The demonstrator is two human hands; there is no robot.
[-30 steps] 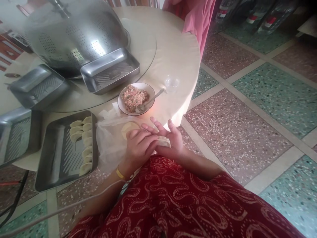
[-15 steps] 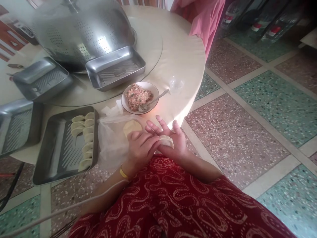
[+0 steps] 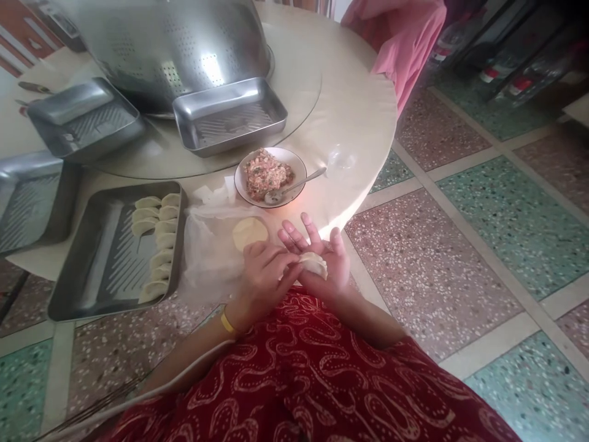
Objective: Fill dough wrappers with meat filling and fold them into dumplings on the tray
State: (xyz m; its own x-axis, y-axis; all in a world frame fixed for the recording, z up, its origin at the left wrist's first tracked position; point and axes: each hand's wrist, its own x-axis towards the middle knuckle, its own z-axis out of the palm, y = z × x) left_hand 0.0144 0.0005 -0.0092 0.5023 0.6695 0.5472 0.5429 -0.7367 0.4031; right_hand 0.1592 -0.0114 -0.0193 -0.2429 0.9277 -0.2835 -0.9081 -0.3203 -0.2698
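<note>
A pale folded dumpling [image 3: 313, 265] lies in my right hand [image 3: 334, 270], which is palm up with several fingers stretched out around it. My left hand [image 3: 264, 273], with a yellow band at the wrist, pinches the near end of the dumpling between thumb and fingers. Just beyond my left hand, a round dough wrapper [image 3: 250, 233] rests on a clear plastic sheet [image 3: 209, 261]. A white bowl [image 3: 301, 161] of minced filling [image 3: 267, 174] stands past the hands, a metal spoon [image 3: 298, 185] leaning in it. To the left, a metal tray [image 3: 99, 270] has several finished dumplings [image 3: 161, 239] along its right side.
Three more metal trays [image 3: 234, 120] stand farther back and left, by a large perforated metal colander [image 3: 161, 55]. A round table [image 3: 354, 104] carries these things. Pink cloth [image 3: 405, 43] hangs at its far right edge. Tiled floor [image 3: 427, 264] lies to the right.
The view has shifted slightly, so the table things sit a little differently in the picture. Both hands stay on the dumpling, and more of its pleated side shows now.
</note>
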